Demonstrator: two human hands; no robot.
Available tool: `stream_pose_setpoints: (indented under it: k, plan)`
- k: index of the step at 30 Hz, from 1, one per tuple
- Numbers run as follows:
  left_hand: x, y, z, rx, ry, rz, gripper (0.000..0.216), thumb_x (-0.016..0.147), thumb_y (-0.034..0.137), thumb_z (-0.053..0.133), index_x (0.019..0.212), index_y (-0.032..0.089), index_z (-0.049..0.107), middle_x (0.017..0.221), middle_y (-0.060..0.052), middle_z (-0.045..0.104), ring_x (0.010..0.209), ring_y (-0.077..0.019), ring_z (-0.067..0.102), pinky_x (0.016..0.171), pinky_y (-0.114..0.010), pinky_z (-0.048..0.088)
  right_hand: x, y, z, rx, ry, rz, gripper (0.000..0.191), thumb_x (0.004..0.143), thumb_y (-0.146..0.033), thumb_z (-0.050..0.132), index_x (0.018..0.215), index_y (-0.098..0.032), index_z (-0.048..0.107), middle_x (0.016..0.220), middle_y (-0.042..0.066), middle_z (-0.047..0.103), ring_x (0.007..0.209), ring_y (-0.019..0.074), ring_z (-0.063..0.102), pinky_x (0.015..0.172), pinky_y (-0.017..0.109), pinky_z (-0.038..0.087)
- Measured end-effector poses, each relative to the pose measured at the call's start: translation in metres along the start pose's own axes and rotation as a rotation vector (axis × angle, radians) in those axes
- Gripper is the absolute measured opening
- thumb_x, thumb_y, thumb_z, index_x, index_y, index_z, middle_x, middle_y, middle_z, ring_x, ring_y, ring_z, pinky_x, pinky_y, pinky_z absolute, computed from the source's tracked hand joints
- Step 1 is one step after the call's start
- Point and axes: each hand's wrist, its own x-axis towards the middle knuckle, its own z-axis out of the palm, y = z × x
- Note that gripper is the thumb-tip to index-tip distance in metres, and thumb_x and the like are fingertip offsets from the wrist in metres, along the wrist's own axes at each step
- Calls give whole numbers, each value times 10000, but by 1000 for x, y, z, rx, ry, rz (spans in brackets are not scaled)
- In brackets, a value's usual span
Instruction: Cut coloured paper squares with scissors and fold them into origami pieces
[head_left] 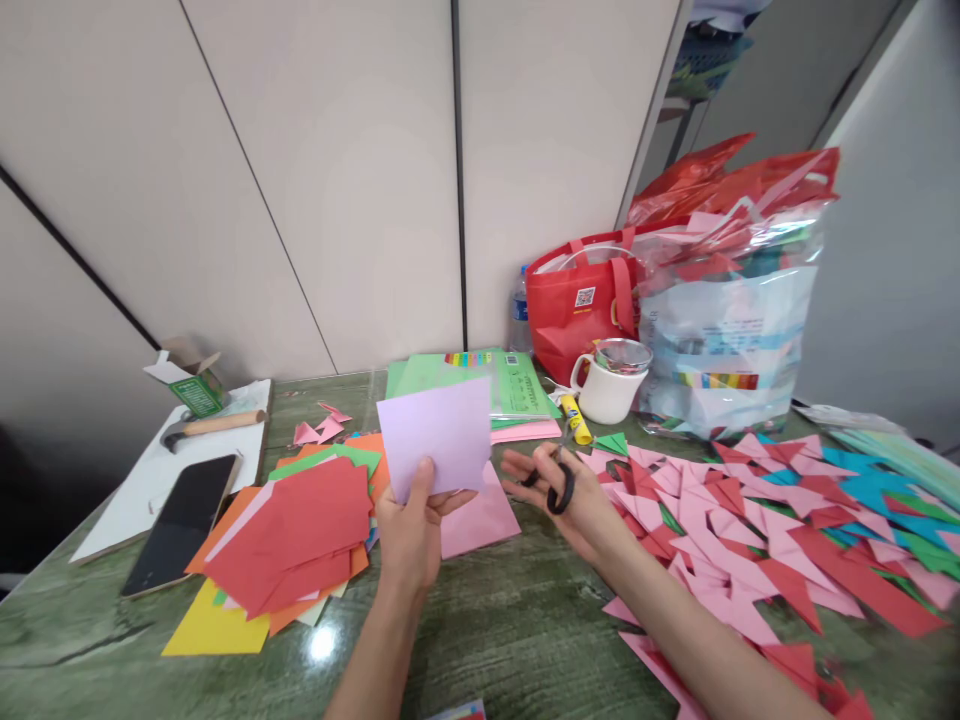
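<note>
Hands work above the bench [487,620]: left hand [409,530] pinches a lilac paper sheet [435,435] by its lower edge, held upright; right hand [566,495] grips black scissors [559,485]. Thin and floppy, the sheet likely creases easily, so an edge hold suits it. Red sheets [300,535] lie left, pink triangles [720,530] right, a mug [609,385] behind.

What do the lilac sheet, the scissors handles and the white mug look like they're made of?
Lilac sheet: thin matte paper, flat and crisp-edged, pinched by the left hand. Scissors in the right hand: handles look like glossy black plastic. White mug: smooth and shiny, probably enamel or ceramic.
</note>
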Motion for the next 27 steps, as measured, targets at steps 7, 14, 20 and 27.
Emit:
stream_pose_setpoints:
  k: [7,14,20,27]
  plan:
    - [-2,6,-1,-66,-152,-198,240,644,201,757,844,121,651,770,-57,727,678,-225,700,663,-377,594,-2,15,4,66,-131,232,329,631,-336,798,740,-173,534,721,1,667,726,172,653,773,426,537]
    - [-10,2,-2,-19,-395,-396,287,692,211,740,924,76,639,910,-142,714,876,-308,672,817,-485,532,-4,21,3,91,-243,286,393,620,-362,792,912,-149,639,922,72,708,852,228,661,786,402,534]
    - [-8,-1,-3,-117,-456,-511,236,756,182,680,968,90,633,974,-141,703,905,-316,664,888,-558,463,-3,17,6,163,-85,196,439,444,-290,876,768,-171,604,702,-28,675,608,116,628,566,207,538]
    - [-5,-1,-1,-196,-434,-195,420,705,426,715,1040,187,631,1098,-95,667,1112,-278,563,970,-500,420,2,6,4,13,275,-257,479,478,-202,850,765,-226,467,764,-77,555,587,72,557,445,145,488]
